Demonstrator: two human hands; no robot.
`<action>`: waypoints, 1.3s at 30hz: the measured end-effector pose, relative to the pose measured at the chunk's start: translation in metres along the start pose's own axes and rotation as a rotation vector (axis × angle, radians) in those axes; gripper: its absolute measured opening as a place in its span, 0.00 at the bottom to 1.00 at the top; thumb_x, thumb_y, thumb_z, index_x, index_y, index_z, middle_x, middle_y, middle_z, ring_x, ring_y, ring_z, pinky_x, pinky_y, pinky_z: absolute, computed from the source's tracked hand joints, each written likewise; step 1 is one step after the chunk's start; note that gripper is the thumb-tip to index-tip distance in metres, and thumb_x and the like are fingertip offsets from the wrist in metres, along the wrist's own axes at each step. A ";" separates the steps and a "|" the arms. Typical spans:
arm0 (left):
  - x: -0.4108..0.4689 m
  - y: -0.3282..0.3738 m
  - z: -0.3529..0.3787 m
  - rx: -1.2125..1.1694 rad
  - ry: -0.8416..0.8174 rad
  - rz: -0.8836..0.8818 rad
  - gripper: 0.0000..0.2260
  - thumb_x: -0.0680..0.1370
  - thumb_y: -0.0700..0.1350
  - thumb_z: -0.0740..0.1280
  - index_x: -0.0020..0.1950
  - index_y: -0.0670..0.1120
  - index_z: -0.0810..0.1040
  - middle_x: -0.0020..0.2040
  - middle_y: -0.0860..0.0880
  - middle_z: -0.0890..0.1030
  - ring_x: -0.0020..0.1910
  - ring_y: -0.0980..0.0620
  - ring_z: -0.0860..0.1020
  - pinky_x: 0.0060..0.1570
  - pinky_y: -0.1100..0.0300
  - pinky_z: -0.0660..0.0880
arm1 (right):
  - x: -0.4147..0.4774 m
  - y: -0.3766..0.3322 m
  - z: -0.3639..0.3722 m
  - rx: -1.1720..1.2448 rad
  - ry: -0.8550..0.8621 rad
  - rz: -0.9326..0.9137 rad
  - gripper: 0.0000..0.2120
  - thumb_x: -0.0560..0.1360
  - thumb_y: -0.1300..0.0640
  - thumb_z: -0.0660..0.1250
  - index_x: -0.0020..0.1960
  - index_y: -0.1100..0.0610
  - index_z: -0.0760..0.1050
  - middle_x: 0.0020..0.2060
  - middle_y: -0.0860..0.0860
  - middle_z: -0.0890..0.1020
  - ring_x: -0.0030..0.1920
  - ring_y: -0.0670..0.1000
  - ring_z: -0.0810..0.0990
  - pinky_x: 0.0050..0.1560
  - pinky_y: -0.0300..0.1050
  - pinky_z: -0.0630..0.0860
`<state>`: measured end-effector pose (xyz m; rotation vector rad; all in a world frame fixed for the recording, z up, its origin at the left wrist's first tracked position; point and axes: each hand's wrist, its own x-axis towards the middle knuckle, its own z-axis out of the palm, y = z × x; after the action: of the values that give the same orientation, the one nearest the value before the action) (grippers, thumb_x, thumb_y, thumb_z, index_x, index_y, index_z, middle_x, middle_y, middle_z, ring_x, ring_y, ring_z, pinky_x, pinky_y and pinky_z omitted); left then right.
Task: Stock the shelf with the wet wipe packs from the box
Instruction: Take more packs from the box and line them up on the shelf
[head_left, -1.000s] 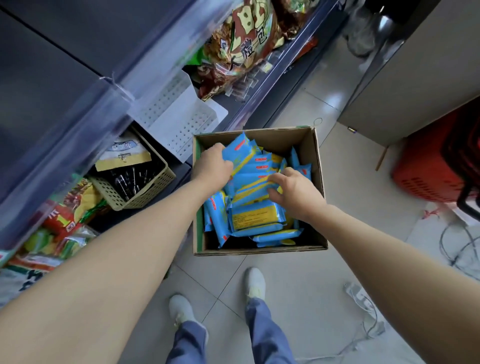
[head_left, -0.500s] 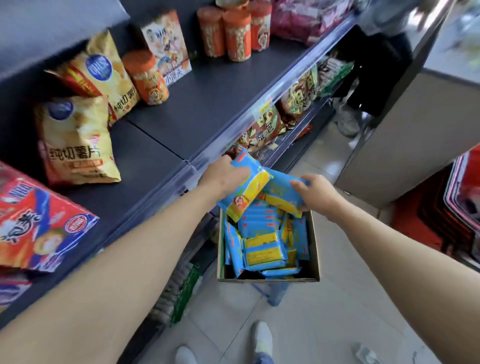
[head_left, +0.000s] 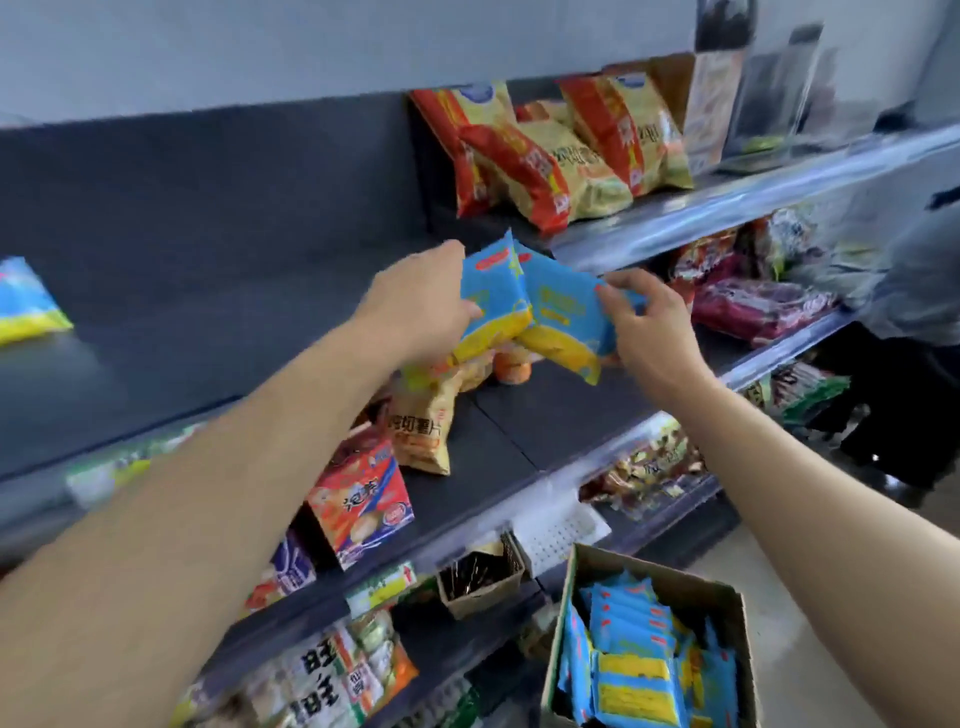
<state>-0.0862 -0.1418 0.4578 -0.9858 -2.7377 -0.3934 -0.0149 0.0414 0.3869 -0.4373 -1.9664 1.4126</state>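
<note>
Blue and yellow wet wipe packs fill the cardboard box (head_left: 722, 597) on the floor at lower right. My left hand (head_left: 421, 306) grips one wet wipe pack (head_left: 493, 296) and my right hand (head_left: 649, 332) grips a second wet wipe pack (head_left: 566, 317). Both packs are held side by side in the air in front of the dark grey shelf (head_left: 218, 291), at its level. One more wet wipe pack (head_left: 26, 304) lies on that shelf at the far left.
Chip bags (head_left: 545, 156) stand on the same shelf level further right. The shelf below carries snack bags (head_left: 421, 431) and a red biscuit box (head_left: 363, 499). Lower shelves hold more snacks and a small basket (head_left: 480, 584). A person in dark clothes (head_left: 904, 332) stands at far right.
Both hands lifted a wet wipe pack each out of the box and raised them up to the upper shelf. The view tilted up from the floor to the shelves.
</note>
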 end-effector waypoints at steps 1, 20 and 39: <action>-0.008 -0.014 -0.021 0.028 0.032 -0.021 0.10 0.77 0.46 0.65 0.49 0.44 0.66 0.56 0.40 0.77 0.56 0.39 0.74 0.48 0.51 0.68 | 0.004 -0.018 0.016 0.026 -0.046 -0.045 0.07 0.79 0.56 0.61 0.43 0.47 0.73 0.42 0.52 0.75 0.40 0.53 0.79 0.33 0.50 0.82; -0.014 -0.319 -0.112 0.119 0.135 -0.486 0.11 0.76 0.34 0.62 0.50 0.45 0.63 0.47 0.45 0.73 0.44 0.46 0.74 0.41 0.53 0.66 | 0.081 -0.140 0.338 -0.050 -0.431 -0.175 0.07 0.73 0.62 0.67 0.47 0.54 0.71 0.46 0.55 0.77 0.50 0.57 0.81 0.49 0.55 0.81; 0.065 -0.396 -0.047 0.214 0.188 -0.313 0.10 0.76 0.33 0.63 0.55 0.43 0.69 0.56 0.45 0.69 0.51 0.47 0.72 0.49 0.54 0.71 | 0.152 -0.082 0.406 -0.173 -0.211 0.070 0.21 0.75 0.56 0.67 0.64 0.63 0.65 0.60 0.58 0.74 0.51 0.54 0.76 0.44 0.44 0.71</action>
<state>-0.3871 -0.4116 0.4500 -0.4442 -2.6903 -0.2209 -0.3931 -0.1805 0.4343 -0.4548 -2.2744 1.3848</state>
